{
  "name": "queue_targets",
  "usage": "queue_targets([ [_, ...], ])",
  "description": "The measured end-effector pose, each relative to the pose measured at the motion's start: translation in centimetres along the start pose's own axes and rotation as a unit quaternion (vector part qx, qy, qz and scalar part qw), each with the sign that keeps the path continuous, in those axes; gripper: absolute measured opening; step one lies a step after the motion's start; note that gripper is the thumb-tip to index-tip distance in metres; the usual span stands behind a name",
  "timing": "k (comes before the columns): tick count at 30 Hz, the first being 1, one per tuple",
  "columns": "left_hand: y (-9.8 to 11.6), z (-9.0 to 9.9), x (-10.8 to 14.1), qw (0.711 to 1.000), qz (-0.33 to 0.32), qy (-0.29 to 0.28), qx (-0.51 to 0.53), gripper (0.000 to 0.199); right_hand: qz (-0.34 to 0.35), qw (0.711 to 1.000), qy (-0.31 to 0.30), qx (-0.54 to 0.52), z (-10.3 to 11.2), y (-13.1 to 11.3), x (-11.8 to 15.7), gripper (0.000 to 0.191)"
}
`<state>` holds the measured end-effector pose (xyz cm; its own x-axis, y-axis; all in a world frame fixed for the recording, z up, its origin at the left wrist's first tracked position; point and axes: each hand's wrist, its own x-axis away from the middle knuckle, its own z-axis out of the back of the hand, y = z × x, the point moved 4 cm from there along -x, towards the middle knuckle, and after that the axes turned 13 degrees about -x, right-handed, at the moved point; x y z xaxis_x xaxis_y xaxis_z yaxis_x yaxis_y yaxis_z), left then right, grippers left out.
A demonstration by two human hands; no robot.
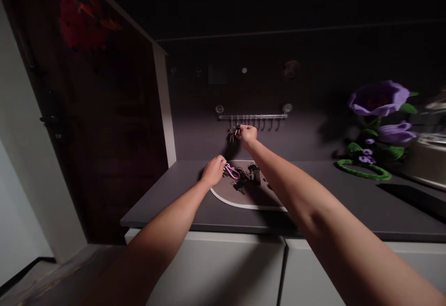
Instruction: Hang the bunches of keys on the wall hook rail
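My right hand (249,135) is raised to the clear hook rail (253,116) on the dark wall. Its fingers are pinched on a small bunch of keys (238,130) at one of the left hooks. Just left of it, more keys (231,136) hang from the rail. My left hand (213,171) is low over the left side of a white-rimmed tray (240,206), fingers curled on a key ring with a pink strap (232,171); the fingertips are partly hidden. Several other bunches of keys (239,185) lie on the tray, and my right forearm covers its right part.
The dark countertop (160,201) runs above white cabinets (216,264). Purple artificial flowers (379,99) with a green looped base (364,172) stand at right, near a pale round container (427,159). A dark door (114,157) is at left.
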<state>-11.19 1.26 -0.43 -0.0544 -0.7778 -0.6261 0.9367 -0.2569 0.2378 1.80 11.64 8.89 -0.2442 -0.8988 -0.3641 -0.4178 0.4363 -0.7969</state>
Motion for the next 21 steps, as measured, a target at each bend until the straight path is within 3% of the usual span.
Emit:
queue_targets([
  [7,-0.1,-0.2,-0.1,1.000,0.000,0.001,0.000,0.020,-0.035,0.998,0.043,-0.011,-0.4,0.3,-0.3,0.007],
  [21,-0.3,0.0,-0.1,1.000,0.006,0.007,0.009,0.020,-0.025,0.998,0.023,0.055,0.7,1.5,-0.4,0.007],
])
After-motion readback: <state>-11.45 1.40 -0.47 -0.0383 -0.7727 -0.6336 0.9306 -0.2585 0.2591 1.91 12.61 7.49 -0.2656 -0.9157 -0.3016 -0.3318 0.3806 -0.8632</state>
